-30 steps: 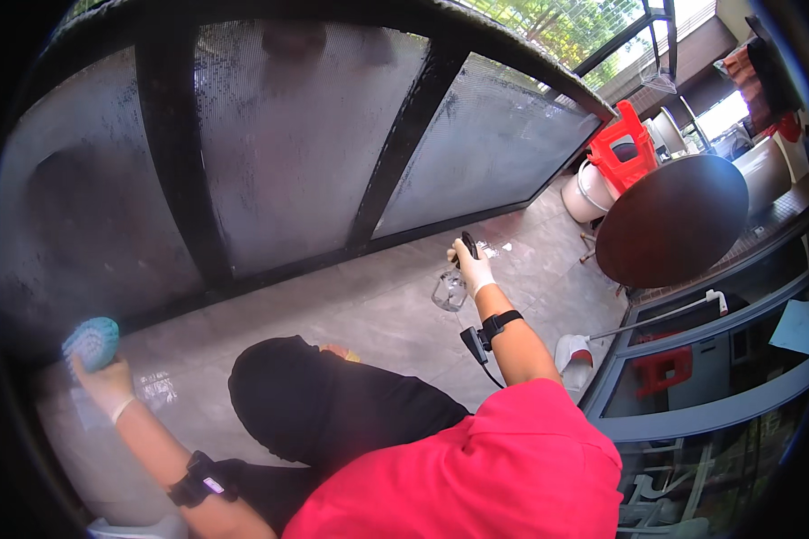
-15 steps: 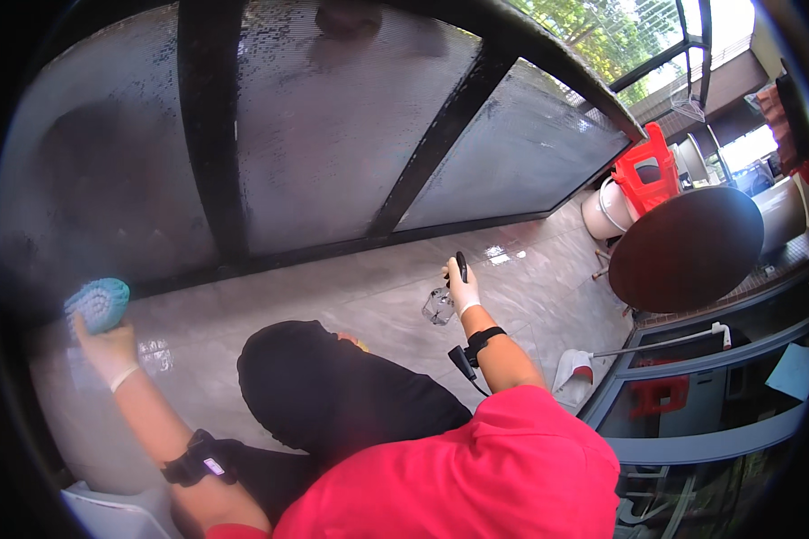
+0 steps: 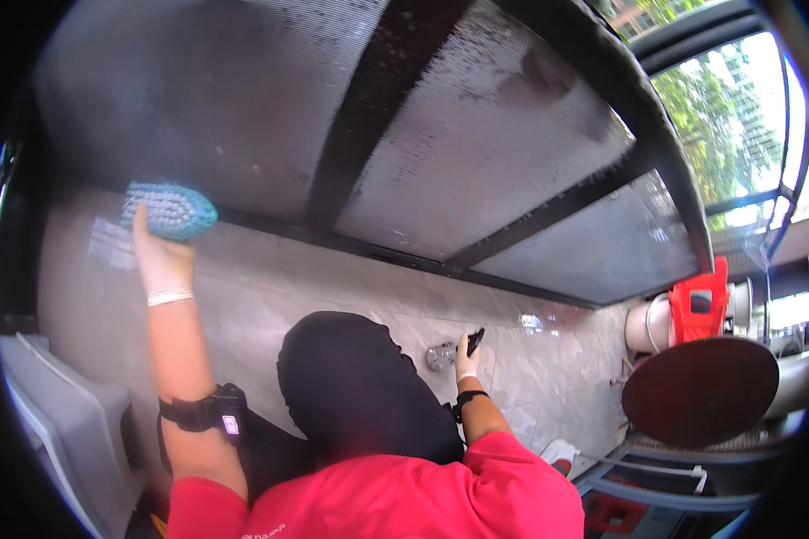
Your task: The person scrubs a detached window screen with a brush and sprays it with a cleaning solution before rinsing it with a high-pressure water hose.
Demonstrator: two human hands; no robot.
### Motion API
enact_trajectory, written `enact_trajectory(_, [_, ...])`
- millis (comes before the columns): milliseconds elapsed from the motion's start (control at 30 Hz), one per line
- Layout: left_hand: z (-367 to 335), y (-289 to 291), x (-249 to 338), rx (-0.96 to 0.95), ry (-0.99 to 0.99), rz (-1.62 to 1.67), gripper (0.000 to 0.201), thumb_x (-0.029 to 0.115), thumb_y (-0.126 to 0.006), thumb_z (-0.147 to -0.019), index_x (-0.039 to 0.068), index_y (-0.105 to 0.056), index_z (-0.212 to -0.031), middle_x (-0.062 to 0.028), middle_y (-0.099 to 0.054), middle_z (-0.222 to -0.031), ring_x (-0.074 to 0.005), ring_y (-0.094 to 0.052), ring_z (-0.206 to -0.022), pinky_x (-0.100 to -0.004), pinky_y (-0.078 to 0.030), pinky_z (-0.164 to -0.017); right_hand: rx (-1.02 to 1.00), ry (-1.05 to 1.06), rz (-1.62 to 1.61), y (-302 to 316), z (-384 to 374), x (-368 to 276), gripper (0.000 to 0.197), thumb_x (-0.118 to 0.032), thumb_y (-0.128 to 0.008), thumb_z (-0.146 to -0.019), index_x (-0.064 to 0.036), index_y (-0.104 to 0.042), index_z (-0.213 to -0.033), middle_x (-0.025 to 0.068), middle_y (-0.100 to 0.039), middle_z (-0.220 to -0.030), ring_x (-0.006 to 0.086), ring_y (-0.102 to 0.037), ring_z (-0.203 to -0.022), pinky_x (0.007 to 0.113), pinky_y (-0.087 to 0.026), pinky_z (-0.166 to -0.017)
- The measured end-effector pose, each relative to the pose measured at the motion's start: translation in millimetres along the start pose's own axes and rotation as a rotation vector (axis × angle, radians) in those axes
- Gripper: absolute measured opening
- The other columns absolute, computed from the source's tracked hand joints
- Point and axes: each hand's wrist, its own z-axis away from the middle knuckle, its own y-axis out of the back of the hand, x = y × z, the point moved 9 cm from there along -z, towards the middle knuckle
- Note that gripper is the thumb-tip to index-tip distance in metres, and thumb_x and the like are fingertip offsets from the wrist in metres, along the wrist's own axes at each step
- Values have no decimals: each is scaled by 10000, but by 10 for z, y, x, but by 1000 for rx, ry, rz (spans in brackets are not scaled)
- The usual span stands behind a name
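My left hand (image 3: 164,265), in a pale thin glove, grips a teal scrub brush (image 3: 178,212) whose white bristles show. The brush is near the lower edge of a wet, ribbed glass panel (image 3: 243,117); whether it touches the glass I cannot tell. Lower and to the right, my gloved right hand (image 3: 467,361) is closed around a spray bottle with a black trigger head (image 3: 476,340). The bottle's clear body (image 3: 440,357) hangs beside that hand, over the floor. Droplets and haze cover the panels, which sit in a dark frame (image 3: 377,99).
Grey tiled floor (image 3: 261,269) runs along the frame's foot. A grey plastic bin (image 3: 90,404) stands at left. On the right are a round dark tabletop (image 3: 701,391), a red plastic stool (image 3: 699,301), a white bucket (image 3: 647,323) and a white-handled tool (image 3: 656,466).
The view has turned left, so the panels and furniture sit farther right. My left hand with the brush appears higher and farther right. Both hands keep their holds.
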Motion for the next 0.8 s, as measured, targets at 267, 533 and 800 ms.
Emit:
enact_trajectory(267, [73, -111, -202, -23, 13, 34, 384, 325, -558, -908, 119, -512, -1228, -45, -572, -1181, -199, -545, -1085, -381, -452, -918, -413, 108, 397, 3, 147, 84, 417, -345, -659, -849, 19, -606, -1044, 84, -646, -865, 186, -616, -819, 331, -479, -732])
enact_trajectory(533, [136, -319, -215, -56, 27, 82, 397, 309, -564, -910, 124, -501, -1256, -36, -552, -1210, -186, -528, -1105, -382, -428, -944, -1130, 83, 1309, 247, 645, 453, 573, -432, -555, -848, -20, -541, -1245, 218, -532, -1276, 344, -502, -1193, 400, -410, -977])
enact_trajectory(800, [681, -1045, -233, -455, 101, -109, 293, 235, -538, -931, 18, -574, -1125, -33, -630, -995, -129, -595, -912, -288, -460, -858, -1072, 347, 1135, -226, 603, -2464, 562, -425, -293, -972, -2, -604, -1174, 163, -650, -1106, 263, -611, -1058, 379, -418, -977])
